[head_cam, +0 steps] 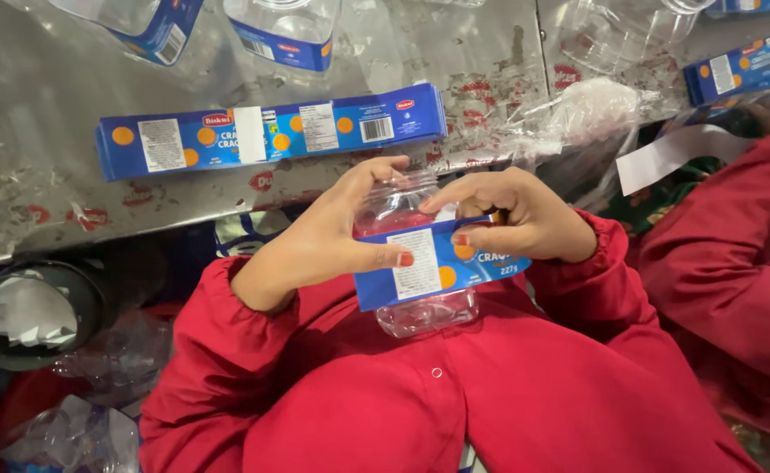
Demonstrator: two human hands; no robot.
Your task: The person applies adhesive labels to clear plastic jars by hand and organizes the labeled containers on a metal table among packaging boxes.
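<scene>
Left hand (324, 241): fingers clamped on the clear plastic jar (420, 263), held over the red lap.
Right hand (525, 219): fingers pressing the blue paper label (442, 267) onto the jar.
Bench (43, 114): stack of flat blue labels (271, 131).

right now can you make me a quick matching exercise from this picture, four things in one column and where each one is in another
Things:
1. clear plastic jar
2. stack of flat blue labels
3. dark bin with crumpled paper
4. crumpled clear plastic bag

Places:
A. low at the left edge, below the metal table
B. lying flat on the table, above the hands
C. on the table toward the upper right
D. held between the left hand and right hand, over the red lap

Pairs: 1-D, 2-B, 3-A, 4-C
</scene>
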